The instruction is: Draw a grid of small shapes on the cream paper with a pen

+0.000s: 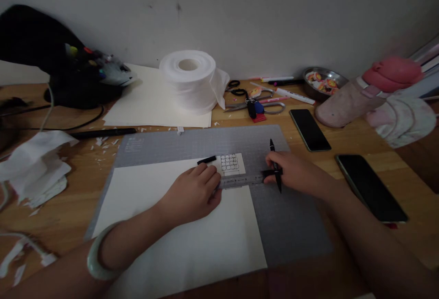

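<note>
A person's left hand [192, 194] pressed flat on a clear ruler [240, 181] laid across a cream sheet of paper [178, 235], fingers spread and holding nothing closed within them, while the right hand [291, 173] gripped a black pen [275, 166] upright against the ruler's right end. The ruler sat near the sheet's far right corner, just below a small grid of rounded squares [229, 162] drawn there; a short black strip [206, 159] lay at the sheet's far edge beside the grid. The sheet covered the left and near part of a grey cutting mat [288, 226], which lay in the middle of the wooden tabletop [346, 152]. A pale green bangle [98, 255] circled the left wrist.

Toward the tabletop's far edge stood a roll of tissue [190, 77] on a second cream sheet [151, 102], with scissors [254, 104] and several markers [291, 95] to its right and a metal bowl [322, 82] of small wrapped items (contents too small to tell) beyond them. Two dark phones [309, 130] [370, 187] lay off the mat's right edge, one far, one near. A pink plush object [377, 93] rested at the far right corner. Crumpled white tissue [34, 166] and paper scraps [103, 142] littered the left edge, near a long black pen [103, 132].
</note>
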Tool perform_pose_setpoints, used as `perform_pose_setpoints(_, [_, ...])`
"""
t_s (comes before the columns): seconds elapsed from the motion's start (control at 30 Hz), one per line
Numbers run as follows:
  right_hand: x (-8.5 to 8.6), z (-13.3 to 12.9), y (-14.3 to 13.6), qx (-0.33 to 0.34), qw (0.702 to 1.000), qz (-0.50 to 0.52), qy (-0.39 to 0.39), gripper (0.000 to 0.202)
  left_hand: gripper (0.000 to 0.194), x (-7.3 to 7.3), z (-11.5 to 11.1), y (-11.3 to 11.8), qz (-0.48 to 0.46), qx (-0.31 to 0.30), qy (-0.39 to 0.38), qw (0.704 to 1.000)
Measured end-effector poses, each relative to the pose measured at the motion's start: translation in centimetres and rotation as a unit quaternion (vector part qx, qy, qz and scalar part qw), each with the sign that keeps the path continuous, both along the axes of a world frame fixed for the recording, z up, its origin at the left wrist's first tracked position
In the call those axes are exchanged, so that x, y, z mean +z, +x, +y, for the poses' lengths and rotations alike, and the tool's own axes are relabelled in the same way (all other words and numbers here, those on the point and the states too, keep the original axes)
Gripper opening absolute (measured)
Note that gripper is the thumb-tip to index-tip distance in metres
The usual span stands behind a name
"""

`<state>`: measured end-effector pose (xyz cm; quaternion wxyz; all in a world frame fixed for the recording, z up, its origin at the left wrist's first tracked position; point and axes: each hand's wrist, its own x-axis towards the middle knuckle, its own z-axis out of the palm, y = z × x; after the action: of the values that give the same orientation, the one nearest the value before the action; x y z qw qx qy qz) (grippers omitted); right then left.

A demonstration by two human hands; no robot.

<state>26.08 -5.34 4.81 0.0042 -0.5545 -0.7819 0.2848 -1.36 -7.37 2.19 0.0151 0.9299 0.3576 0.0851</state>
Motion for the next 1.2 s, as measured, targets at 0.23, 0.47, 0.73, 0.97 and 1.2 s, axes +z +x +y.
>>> perform_pose_setpoints(0.23, [-0.06, 0.04, -0.01, -0.002, 1.000, 0.002, 0.002, 0.024, 0.013, -0.05, -0.02, -0.01, -0.012, -0.001, 0.002, 1.000])
perform_pose_setpoints(0.47, [0.02, -0.05, 0.00, 0.006, 1.000, 0.001, 0.004, 0.022, 0.013, 0.01, 0.08, 0.00, -0.006, 0.001, -0.004, 1.000])
perform_pose_setpoints(0.73, [0.19, -0.08, -0.06, 0.013, 1.000, -0.004, -0.002, 0.022, 0.018, -0.06, 0.07, -0.06, -0.005, -0.004, -0.006, 1.000])
perform_pose_setpoints(0.97, [0.06, -0.03, -0.03, 0.023, 1.000, -0.016, 0.008, 0.021, 0.014, -0.23, 0.08, -0.07, -0.023, -0.011, 0.004, 1.000])
perform_pose_setpoints(1.2, [0.05, -0.05, -0.04, 0.021, 1.000, -0.006, -0.005, 0.023, 0.012, -0.30, 0.16, -0.11, -0.025, -0.011, 0.010, 1.000])
